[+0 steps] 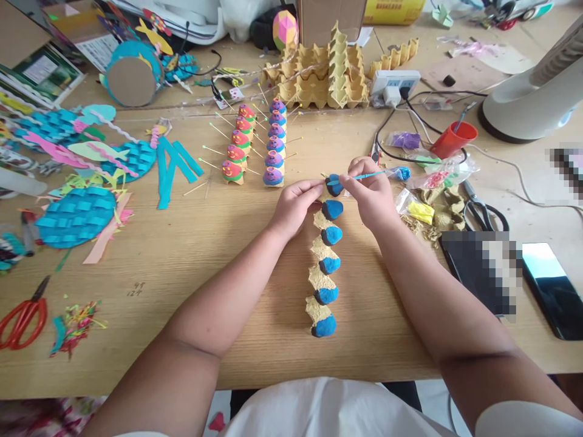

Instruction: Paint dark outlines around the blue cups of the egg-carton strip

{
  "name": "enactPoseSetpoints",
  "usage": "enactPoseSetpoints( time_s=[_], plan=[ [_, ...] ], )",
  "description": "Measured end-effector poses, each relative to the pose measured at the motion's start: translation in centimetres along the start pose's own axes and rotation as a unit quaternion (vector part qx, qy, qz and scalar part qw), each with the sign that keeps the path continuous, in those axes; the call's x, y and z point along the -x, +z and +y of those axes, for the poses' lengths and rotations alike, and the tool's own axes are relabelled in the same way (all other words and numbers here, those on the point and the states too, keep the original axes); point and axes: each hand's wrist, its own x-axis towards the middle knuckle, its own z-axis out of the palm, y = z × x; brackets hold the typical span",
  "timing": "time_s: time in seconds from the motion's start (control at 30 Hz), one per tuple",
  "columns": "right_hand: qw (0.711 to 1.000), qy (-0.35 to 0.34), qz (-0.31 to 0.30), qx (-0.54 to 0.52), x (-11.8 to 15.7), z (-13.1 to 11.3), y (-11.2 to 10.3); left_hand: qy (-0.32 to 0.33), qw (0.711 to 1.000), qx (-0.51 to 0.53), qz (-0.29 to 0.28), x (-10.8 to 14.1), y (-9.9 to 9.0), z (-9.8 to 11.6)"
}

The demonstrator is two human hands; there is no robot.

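Note:
A strip of egg carton (321, 280) lies lengthwise before me, with blue clay (328, 265) and dark edging capping its several bumps. My left hand (296, 207) pinches the strip's far end between thumb and fingers. In my right hand (372, 193) is a thin light-blue clay modelling tool (371, 175), its tip against the farthest blue bump (334, 185). Beyond my left hand stand two finished-looking carton caterpillars, one red and green (235, 153), the other purple and blue (274, 159), both with pin-like feelers.
At right are bagged clay (419, 211), black-handled scissors (485, 209), a red cup (454, 139), a phone (554, 291) and a power strip (395, 79) with cables. Woven blue paper crafts (77, 215) and red scissors (25, 318) lie left. Egg cartons (314, 76) stand behind.

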Motion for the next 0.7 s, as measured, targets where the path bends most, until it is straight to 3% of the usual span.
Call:
enactPoseSetpoints(
  time_s=[0.23,0.7],
  plan=[
    [0.993,-0.077,-0.017,0.084,0.23,0.50,0.03,0.003,0.999,0.045,0.020,-0.02,0.45,0.40],
    [0.986,-0.108,-0.022,0.121,0.33,0.36,-0.04,0.019,0.997,0.069,0.003,0.02,0.60,0.66]
  ],
)
